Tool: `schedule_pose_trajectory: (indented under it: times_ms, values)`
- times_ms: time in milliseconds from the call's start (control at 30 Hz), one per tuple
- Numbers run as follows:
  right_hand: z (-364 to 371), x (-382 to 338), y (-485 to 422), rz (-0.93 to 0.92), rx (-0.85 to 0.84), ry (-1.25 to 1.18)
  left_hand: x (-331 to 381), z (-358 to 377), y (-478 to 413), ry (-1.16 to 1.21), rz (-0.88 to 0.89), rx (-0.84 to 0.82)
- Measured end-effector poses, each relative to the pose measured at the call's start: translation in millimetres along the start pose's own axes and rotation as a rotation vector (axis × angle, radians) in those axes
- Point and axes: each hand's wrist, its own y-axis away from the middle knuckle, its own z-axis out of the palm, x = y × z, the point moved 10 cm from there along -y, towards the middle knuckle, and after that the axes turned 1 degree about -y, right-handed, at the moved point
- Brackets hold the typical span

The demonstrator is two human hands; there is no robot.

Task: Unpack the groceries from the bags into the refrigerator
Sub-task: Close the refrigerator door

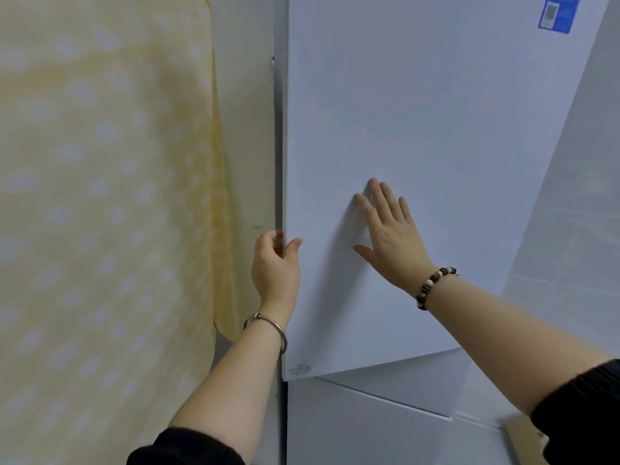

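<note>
The white upper refrigerator door (pixel 419 112) fills the middle and right of the head view. My left hand (pixel 275 263) grips the door's left edge, fingers curled behind it and thumb on the front. My right hand (pixel 391 236) lies flat on the door's front with straight fingers spread. The lower refrigerator door (pixel 362 431) sits below, and the upper door's bottom edge stands out at an angle from it. No grocery bags or groceries are in view.
A yellow curtain with white dots (pixel 100 213) hangs at the left, close to the refrigerator's side. A blue label (pixel 555 11) is stuck at the door's top right. A pale wall (pixel 580 196) lies to the right, and a cardboard edge (pixel 526 437) shows at bottom right.
</note>
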Motion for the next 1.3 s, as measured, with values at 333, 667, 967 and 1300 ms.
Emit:
schedule_pose_trajectory:
  times_ms: [333,667,967,1300]
  values:
    - [82.0,19.1,-62.5,-0.007,0.008,0.147,-77.2,63.6,-74.2,0.003,-0.161,-0.066]
    - [122.8,37.2,-91.3,0.002,-0.004,0.258,-82.7,125.8,-97.2,-0.227,-0.138,-0.203]
    - [151.0,55.2,-109.7,0.028,0.005,0.3,-95.5,160.4,-130.1,-0.275,-0.126,-0.258]
    - [154.1,57.2,-112.5,0.027,0.028,0.327,-101.7,167.3,-134.3,-0.344,-0.101,-0.168]
